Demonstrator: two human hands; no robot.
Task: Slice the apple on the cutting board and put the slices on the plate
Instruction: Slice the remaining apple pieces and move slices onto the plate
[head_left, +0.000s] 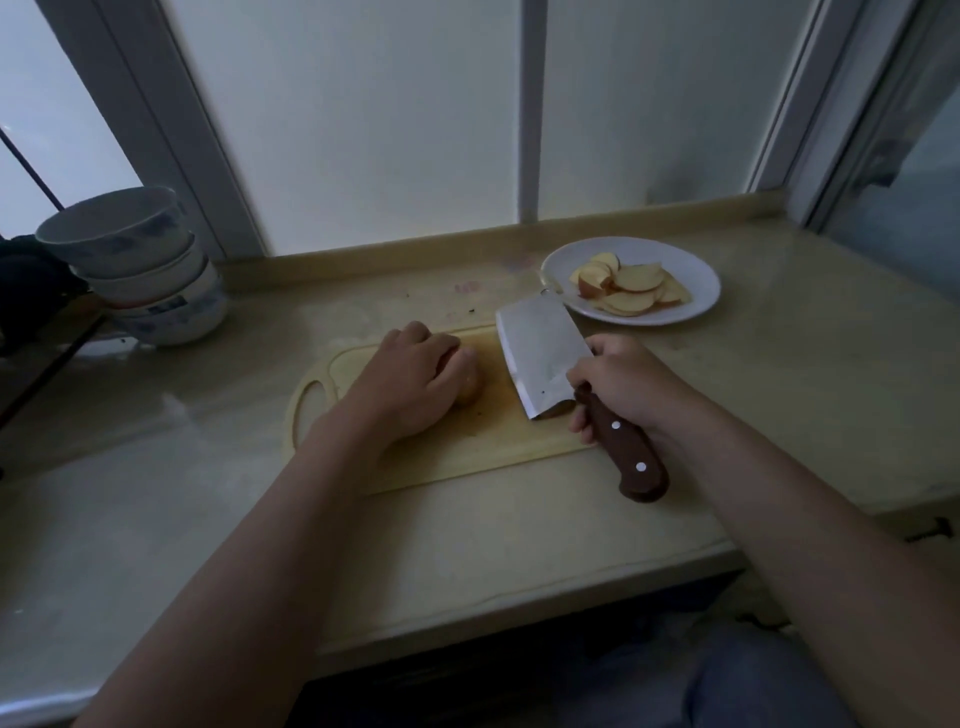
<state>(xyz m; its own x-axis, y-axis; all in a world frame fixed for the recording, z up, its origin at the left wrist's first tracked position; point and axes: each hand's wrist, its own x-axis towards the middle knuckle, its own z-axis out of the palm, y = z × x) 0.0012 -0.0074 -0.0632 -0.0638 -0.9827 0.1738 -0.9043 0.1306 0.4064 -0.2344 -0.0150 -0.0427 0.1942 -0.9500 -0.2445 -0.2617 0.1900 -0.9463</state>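
A pale cutting board lies on the counter in front of me. My left hand curls over a piece of apple on the board, hiding most of it. My right hand grips the dark wooden handle of a cleaver, thumb against the blade. The blade is tilted, its flat side facing up, just right of the apple piece and apart from it. A white plate behind the cleaver holds several apple slices.
Stacked bowls stand at the counter's back left. A window frame runs along the back, with a low sill ledge under it. The counter's front edge is close to my body, my leg below it.
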